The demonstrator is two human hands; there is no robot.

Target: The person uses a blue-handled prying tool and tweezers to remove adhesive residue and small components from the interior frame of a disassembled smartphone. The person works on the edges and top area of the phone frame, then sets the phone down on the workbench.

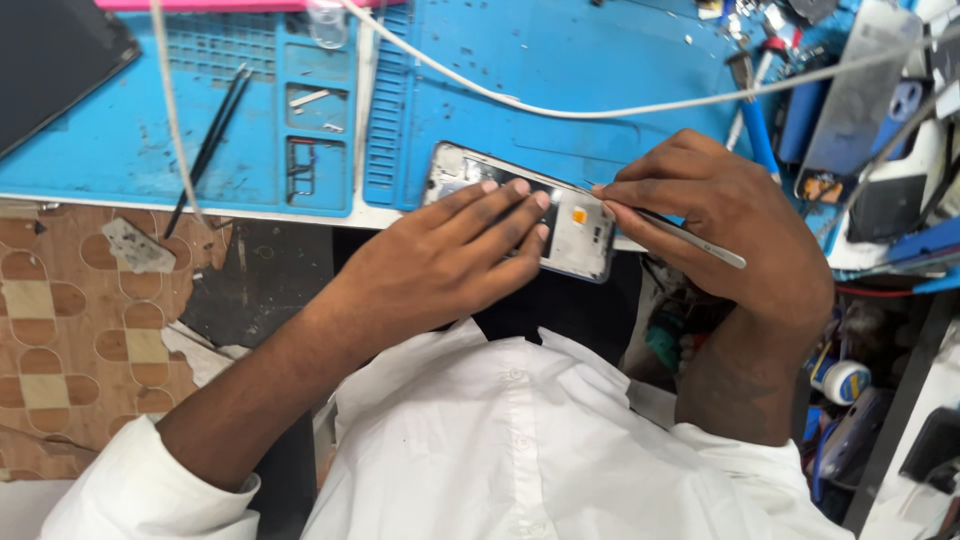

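- Head view, the grip: your right hand (725, 215) pinches a thin metal tool (690, 240) between thumb and fingers, closed tightly around it; the tool's front end lies hidden under your fingers at the phone's right end, and its tail juts out to the right past your knuckles.
- Your left hand (455, 255) lies flat on an opened phone (575, 230), fingers spread and pressing down on its dark middle; it clasps nothing, only holds the phone still.
- You see the phone lying tilted across the front edge of a blue work mat (560, 70), its back cover off, a pale frame showing with a small orange part near the right end.
- You find a white cable (560, 108) running across the mat beyond the phone, from upper left to upper right.
- Left of your hands, black tweezers (215, 130) rest slantwise on the mat beside its small recessed compartments (310, 135), which hold tiny parts.
- A dark flat slab (50, 60) sits at the upper left corner.
- At the far right, tools and phone parts (870, 110) crowd the bench.
- Nearest the camera are your white shirt (520, 450) and, lower left, a patterned brown floor (70, 330).
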